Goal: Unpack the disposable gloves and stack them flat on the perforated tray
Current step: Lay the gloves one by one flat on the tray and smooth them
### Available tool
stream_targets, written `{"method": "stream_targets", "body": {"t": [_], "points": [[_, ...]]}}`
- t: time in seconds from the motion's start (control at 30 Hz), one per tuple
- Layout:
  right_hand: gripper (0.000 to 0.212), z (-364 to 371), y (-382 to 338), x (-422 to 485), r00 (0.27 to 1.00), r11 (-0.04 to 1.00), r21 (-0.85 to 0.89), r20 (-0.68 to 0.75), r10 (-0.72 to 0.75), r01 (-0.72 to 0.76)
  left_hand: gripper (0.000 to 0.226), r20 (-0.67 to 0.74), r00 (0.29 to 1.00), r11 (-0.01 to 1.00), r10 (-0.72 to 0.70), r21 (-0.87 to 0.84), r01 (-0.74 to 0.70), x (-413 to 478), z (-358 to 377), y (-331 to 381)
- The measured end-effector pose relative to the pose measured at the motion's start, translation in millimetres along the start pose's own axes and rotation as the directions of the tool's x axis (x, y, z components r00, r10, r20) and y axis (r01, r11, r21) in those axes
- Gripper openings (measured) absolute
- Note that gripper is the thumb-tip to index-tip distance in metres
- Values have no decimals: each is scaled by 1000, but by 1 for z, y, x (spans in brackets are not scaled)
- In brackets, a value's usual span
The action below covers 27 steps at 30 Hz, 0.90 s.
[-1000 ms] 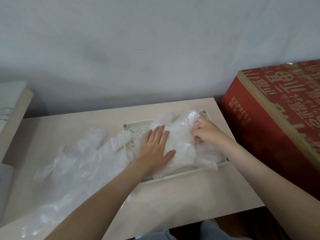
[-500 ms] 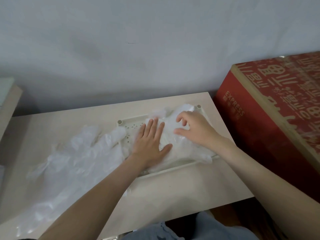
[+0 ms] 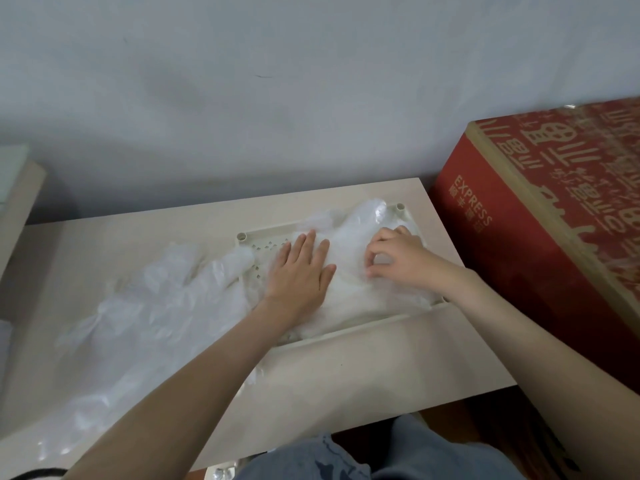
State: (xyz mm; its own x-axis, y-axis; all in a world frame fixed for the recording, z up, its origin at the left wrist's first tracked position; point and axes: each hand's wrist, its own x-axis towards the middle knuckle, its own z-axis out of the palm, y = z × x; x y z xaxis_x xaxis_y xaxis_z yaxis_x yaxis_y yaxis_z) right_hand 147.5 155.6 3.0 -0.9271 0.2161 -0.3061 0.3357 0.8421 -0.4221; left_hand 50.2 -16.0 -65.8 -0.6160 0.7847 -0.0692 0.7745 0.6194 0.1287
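Clear plastic film lay under both hands. The left hand (image 3: 298, 271) was flat, with its fingers straight and close together, and it pressed down on the stack of gloves (image 3: 349, 296) inside the perforated tray (image 3: 265, 251). The right hand (image 3: 401, 261) was on the same stack, nearer the right end of the tray. Its fingers were curled, and the thumb and forefinger pinched the thin film.

The stack covered most of the tray, so only the left end with its small holes and two corner posts showed. Some film hung over the far rim. Left of the tray, a pile of loose gloves (image 3: 162, 306) spread wide, and one glove finger reached over the left rim of the tray. The left forearm crossed the near edge of this pile and hid part of it.

The tray sat on a pale beige table (image 3: 363, 375), toward its far right corner. A red carton (image 3: 526, 258) with printed characters stood right of the tray, just beside the table. Beyond the tray rose a plain grey-white wall (image 3: 311, 81). Nearer than the tray, below the table edge, a knee in blue jeans (image 3: 311, 459) showed.
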Motion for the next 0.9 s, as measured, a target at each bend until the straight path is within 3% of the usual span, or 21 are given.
{"method": "stream_targets", "body": {"t": [0.07, 0.23, 0.3, 0.4, 0.53, 0.6, 0.67, 0.77, 0.9], "points": [[8, -8, 4, -2, 1000, 998, 65, -12, -19, 20, 61, 22, 1000, 1000, -11, 14, 10, 0, 0, -1], [25, -24, 19, -13, 1000, 993, 115, -26, -5, 8, 73, 63, 997, 999, -32, 33, 30, -4, 0, 0], [21, -28, 26, -18, 999, 996, 92, -41, 26, -23, 74, 84, 996, 999, -34, 44, 31, -5, 2, -2], [7, -32, 33, -25, 991, 994, 47, -79, 106, -102, 93, 87, 995, 998, -39, 55, 35, -7, 3, -2], [7, -33, 38, -32, 972, 984, 4, -153, 176, -178, 97, 80, 996, 999, -41, 39, 38, -7, 4, -1], [4, -29, 35, -32, 961, 989, -34, -240, 134, -146, 92, 82, 996, 998, -45, 41, 41, -7, 5, -1], [15, -22, 26, -32, 957, 997, -70, -290, 21, -43, 87, 79, 996, 998, -46, 40, 43, -6, 6, -1], [27, -10, 8, -37, 984, 996, -68, -162, -73, 63, 79, 78, 996, 999, -45, 29, 43, -6, 6, 0], [36, -6, 8, -40, 994, 976, -203, 55, 92, -79, 78, 57, 997, 998, -43, 49, 40, -7, 7, -1]]}}
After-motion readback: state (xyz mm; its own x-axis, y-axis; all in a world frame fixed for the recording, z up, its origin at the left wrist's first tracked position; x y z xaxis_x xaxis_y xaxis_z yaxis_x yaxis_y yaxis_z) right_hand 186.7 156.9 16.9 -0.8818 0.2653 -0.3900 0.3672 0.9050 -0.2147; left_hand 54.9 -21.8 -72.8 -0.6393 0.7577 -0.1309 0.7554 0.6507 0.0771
